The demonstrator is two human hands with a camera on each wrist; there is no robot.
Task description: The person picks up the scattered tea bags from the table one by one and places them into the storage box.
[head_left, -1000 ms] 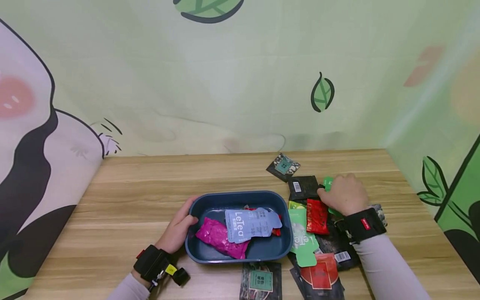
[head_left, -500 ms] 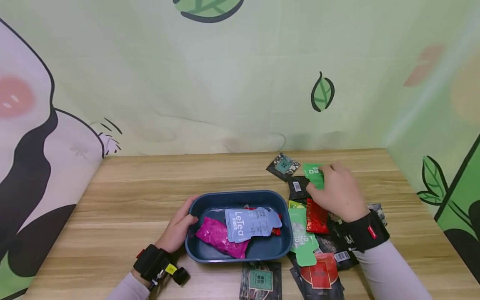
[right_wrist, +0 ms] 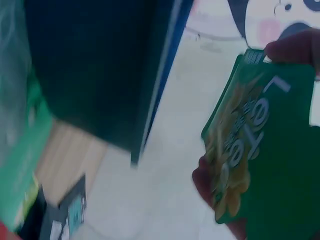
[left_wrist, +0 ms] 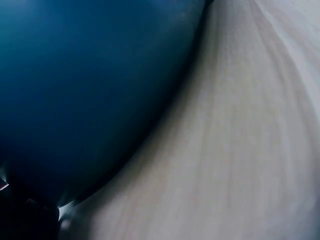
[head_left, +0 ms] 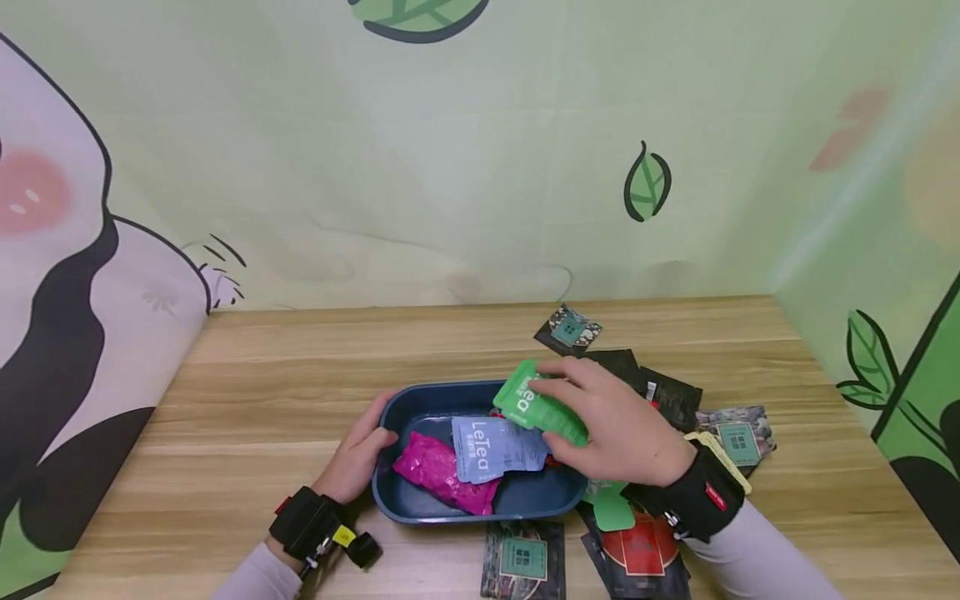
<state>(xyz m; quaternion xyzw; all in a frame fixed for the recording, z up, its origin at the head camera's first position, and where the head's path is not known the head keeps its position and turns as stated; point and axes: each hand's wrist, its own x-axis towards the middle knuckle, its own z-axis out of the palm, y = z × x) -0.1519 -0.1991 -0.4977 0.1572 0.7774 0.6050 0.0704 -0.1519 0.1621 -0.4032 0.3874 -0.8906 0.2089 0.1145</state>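
Observation:
My left hand (head_left: 356, 454) grips the left end of the dark blue plastic tub (head_left: 517, 507), thumb over the rim. The tub's outer wall (left_wrist: 90, 100) fills much of the left wrist view; no fingers show there. Inside the tub lie a crinkled pink packet (head_left: 442, 479) and a light blue LeTea sachet (head_left: 495, 454), with bits of red showing beneath. Over the tub's right part, my right hand (head_left: 622, 429) pinches a green LeTea sachet (head_left: 517, 400) between thumb and fingers. In the right wrist view this sachet (right_wrist: 280, 165) is held by its edges, beside the tub.
Several tea sachets lie right of the tub, partly under my right forearm: black ones (head_left: 675, 398), a patterned one (head_left: 738, 446) and a red-and-black one (head_left: 641, 546). A patterned sachet (head_left: 522, 560) lies in front, another (head_left: 568, 329) behind. A printed cloth (head_left: 450, 167) backs the wooden table (head_left: 262, 400).
My right hand has picked up the green sachet from the pile and carried it left, over the tub. A black sachet that it covered now shows. The left hand and tub stay put.

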